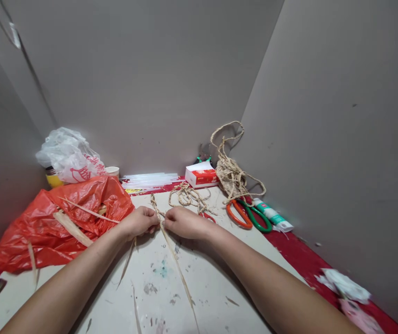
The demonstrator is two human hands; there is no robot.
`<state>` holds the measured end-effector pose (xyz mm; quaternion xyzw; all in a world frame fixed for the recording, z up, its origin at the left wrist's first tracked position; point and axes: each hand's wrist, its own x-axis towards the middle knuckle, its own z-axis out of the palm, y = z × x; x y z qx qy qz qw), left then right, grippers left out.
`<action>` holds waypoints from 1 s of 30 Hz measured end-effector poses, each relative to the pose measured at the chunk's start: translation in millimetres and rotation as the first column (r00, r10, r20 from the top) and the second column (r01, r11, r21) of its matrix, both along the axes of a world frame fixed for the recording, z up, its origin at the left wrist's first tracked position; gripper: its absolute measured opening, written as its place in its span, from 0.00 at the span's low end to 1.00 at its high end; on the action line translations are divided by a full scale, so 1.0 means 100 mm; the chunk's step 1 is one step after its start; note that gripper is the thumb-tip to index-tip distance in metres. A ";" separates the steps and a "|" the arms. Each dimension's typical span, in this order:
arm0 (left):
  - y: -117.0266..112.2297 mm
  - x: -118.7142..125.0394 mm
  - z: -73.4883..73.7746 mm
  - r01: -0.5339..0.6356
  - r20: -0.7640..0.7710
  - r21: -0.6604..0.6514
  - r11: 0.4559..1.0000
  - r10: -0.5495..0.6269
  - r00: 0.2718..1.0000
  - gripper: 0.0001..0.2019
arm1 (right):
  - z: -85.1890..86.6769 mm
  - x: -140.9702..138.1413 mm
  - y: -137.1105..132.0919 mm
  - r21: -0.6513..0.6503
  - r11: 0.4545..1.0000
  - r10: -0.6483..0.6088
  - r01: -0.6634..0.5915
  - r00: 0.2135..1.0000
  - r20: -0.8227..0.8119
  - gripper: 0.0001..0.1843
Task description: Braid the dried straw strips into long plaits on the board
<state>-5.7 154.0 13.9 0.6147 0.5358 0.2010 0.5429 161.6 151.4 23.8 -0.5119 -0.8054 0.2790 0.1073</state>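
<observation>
Between my two hands lies a short braided cord (154,204) of dry straw-coloured fibre, its worked end pointing away from me. My left hand (144,221) is closed, thumb and fingers pinching the cord from the left. From the other side my right hand (180,221) pinches at the same spot, fingers curled and partly hidden. A long loose fibre strip (178,266) trails from there toward me across the stained white board (216,292). Another strip hangs below my left hand. Just beyond my right hand lies a loose loop of finished braid (187,195).
A red plastic bag (21,232) with fibre strips lies left. Behind are a white bag (67,148), a paper cup (112,171), clear sticks (150,179) and a small red-and-white box (202,175). At right are a coiled braid (232,176), orange-handled (238,218) and green-handled scissors (263,220), and a tube (273,215).
</observation>
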 end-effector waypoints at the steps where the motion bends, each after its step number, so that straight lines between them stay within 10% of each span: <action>1: 0.01 0.00 -0.01 -0.001 0.000 0.001 1.000 0.001 1.000 0.11 | 0.01 0.01 0.00 -0.016 1.000 -0.004 0.003 1.000 -0.025 0.10; 9: 0.00 -0.02 0.01 -0.017 0.131 -0.085 0.996 0.028 0.991 0.10 | 0.06 -0.16 -0.21 -0.491 0.860 0.012 -0.136 0.969 -0.247 0.10; 16: -0.01 0.00 0.03 -0.104 0.223 -0.141 0.984 0.134 0.966 0.11 | -0.02 -0.23 -0.29 -0.137 0.989 0.049 -0.051 0.999 -0.022 0.11; 21: -0.03 0.05 -0.01 -0.123 0.284 -0.195 0.973 0.176 0.942 0.12 | 0.09 -0.25 -0.39 0.169 0.982 0.064 -0.087 0.988 0.140 0.12; 25: -0.03 0.06 0.02 -0.147 0.322 -0.184 0.972 0.200 0.925 0.12 | 0.19 -0.14 -0.30 0.103 0.991 0.083 -0.083 0.997 0.008 0.12; 30: 0.01 0.00 0.03 -0.093 0.393 -0.176 0.980 0.156 0.906 0.13 | 0.12 -0.06 -0.03 -0.125 0.970 -0.241 0.206 0.839 -0.488 0.13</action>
